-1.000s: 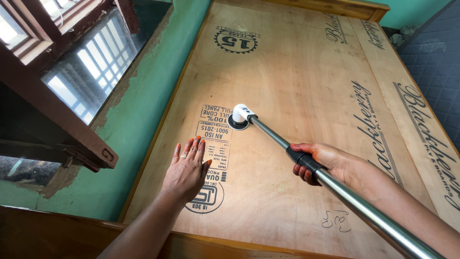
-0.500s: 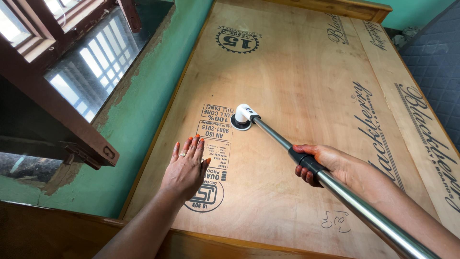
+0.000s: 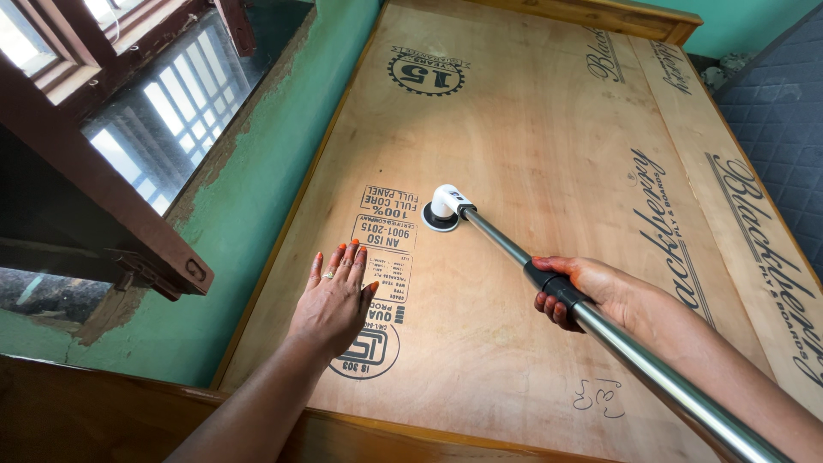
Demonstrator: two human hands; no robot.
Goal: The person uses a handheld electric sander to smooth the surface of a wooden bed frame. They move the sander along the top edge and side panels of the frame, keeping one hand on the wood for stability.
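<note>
A long metal pole (image 3: 651,370) ends in a white head with a round black pad (image 3: 443,213) that rests on a large plywood sheet (image 3: 531,146). My right hand (image 3: 583,290) is shut on the pole's black collar, about a third of the way along it. My left hand (image 3: 332,298) lies flat on the plywood with fingers spread, left of the pole and nearer to me than the pad. It covers part of the black stamps printed on the board.
The plywood lies inside a wooden bed frame (image 3: 600,12). A green wall (image 3: 257,163) runs along the left, with an open wooden window shutter (image 3: 111,163). A dark quilted mattress (image 3: 776,103) stands at the far right.
The pad has slid a little to the right across the plywood, and my right hand moved with the pole. My left hand stays pressed in the same place.
</note>
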